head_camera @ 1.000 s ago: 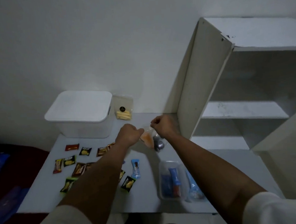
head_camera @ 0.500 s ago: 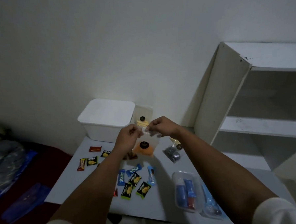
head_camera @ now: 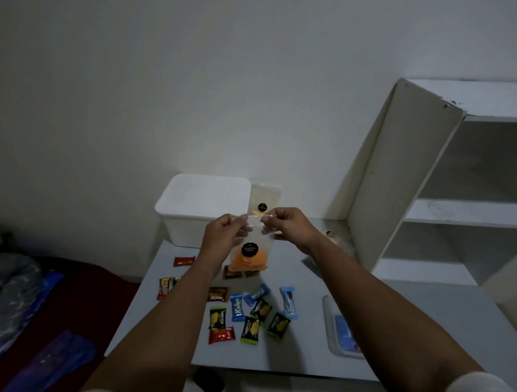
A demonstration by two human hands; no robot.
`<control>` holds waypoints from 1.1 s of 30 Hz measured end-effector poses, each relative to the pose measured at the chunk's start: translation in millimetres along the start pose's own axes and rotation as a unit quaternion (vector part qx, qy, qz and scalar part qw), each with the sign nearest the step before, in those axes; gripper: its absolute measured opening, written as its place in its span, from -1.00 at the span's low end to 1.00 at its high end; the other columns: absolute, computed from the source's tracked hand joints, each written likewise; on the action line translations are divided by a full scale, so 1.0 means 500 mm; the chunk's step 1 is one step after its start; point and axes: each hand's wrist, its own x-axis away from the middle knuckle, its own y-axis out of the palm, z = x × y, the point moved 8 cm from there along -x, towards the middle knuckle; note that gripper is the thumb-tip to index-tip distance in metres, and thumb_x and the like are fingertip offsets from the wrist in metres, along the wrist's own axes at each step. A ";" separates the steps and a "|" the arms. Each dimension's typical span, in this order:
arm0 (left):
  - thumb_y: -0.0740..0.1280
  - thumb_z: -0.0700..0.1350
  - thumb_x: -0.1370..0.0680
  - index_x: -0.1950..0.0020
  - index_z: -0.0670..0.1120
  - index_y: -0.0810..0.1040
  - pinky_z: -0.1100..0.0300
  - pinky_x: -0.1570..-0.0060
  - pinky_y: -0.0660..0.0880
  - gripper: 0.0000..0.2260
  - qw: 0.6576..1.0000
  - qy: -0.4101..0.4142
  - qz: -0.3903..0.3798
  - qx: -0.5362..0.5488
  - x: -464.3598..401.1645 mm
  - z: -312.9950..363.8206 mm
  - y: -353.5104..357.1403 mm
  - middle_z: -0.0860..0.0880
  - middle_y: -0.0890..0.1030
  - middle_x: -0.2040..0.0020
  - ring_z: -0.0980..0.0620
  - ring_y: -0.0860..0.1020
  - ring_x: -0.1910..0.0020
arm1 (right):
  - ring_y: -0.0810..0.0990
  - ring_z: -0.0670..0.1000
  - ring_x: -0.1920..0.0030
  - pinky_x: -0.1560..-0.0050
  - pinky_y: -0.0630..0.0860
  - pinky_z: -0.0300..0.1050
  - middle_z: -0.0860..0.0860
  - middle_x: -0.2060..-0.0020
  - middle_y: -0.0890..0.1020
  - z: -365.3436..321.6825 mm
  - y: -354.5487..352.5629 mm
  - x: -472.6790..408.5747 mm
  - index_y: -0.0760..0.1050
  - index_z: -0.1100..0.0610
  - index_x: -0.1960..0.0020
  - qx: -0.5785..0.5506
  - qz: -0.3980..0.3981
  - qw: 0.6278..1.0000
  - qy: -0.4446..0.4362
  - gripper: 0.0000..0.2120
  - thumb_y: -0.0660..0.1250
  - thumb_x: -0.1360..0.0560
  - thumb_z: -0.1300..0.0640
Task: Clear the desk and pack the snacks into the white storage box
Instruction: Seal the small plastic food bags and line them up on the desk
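Note:
My left hand (head_camera: 223,236) and my right hand (head_camera: 285,226) pinch the top corners of a clear pouch of orange chips (head_camera: 250,256) with a black round label, held upright above the desk (head_camera: 307,352). The white storage box (head_camera: 202,209) stands lidded at the desk's far left, just behind my hands. Leaning beside it is a second clear pouch (head_camera: 265,200) with yellow sticks. Several small wrapped snacks lie on the desk: blue Kalpa bars (head_camera: 236,307), green Nextar packets (head_camera: 250,330), a red wrapper (head_camera: 221,335).
A clear lidded tub (head_camera: 337,329) with blue packets sits at the desk's right, partly behind my right arm. A white shelf unit (head_camera: 400,188) rises at the right. A dark red bed (head_camera: 41,312) with blue bags lies left of the desk.
Both hands lifted the orange chip pouch off the desk and now hold it up by its top edge. The camera tilted up and swung left.

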 end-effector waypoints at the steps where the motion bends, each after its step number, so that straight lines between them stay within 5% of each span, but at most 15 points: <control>1: 0.36 -0.10 -0.63 0.04 -0.13 0.64 0.10 -0.02 0.61 -0.86 1.000 0.004 -0.007 -0.006 0.000 -0.002 -0.004 -0.07 0.75 0.13 0.03 0.66 0.13 | 0.71 -0.01 0.10 -0.07 0.58 0.03 0.13 0.15 0.72 -0.003 0.011 0.002 0.61 0.33 -0.05 0.000 0.007 1.000 -0.004 -0.78 0.40 -0.60 0.14; 13: 0.24 -0.10 -0.68 0.03 -0.12 0.64 0.07 -0.07 0.60 -0.78 0.999 0.018 -0.017 0.019 -0.019 0.000 -0.039 -0.06 0.76 0.11 -0.02 0.68 0.07 | 0.71 0.05 0.15 -0.02 0.58 0.06 0.12 0.18 0.69 -0.012 0.027 0.009 0.58 0.19 0.05 -0.083 0.086 0.992 -0.030 -0.91 0.42 -0.58 0.17; 20: 0.22 -0.11 -0.70 0.06 -0.15 0.63 0.10 -0.06 0.58 -0.75 0.999 0.036 -0.027 -0.009 -0.020 0.022 -0.026 -0.07 0.74 0.16 0.03 0.65 0.15 | 0.71 0.06 0.08 -0.01 0.61 0.01 0.07 0.14 0.71 -0.016 0.031 0.003 0.67 0.18 0.02 -0.111 0.059 0.992 -0.011 -0.90 0.47 -0.55 0.14; 24: 0.21 -0.10 -0.70 0.08 -0.12 0.62 0.08 -0.05 0.58 -0.74 0.999 0.031 -0.020 0.004 -0.021 0.017 -0.024 -0.07 0.74 0.14 0.00 0.66 0.13 | 0.72 0.05 0.07 -0.05 0.64 0.00 0.08 0.14 0.73 -0.025 0.037 0.001 0.66 0.26 -0.04 -0.082 0.050 0.995 -0.015 -0.78 0.51 -0.52 0.11; 33: 0.37 -0.13 -0.61 0.01 -0.23 0.68 0.08 0.00 0.62 -0.83 0.999 0.041 -0.020 -0.021 -0.016 0.028 -0.016 -0.17 0.74 0.09 -0.01 0.67 0.14 | 0.68 -0.01 0.19 0.04 0.62 -0.07 0.12 0.21 0.70 -0.039 0.056 0.000 0.63 0.29 -0.01 -0.025 0.052 0.997 -0.055 -0.83 0.42 -0.60 0.16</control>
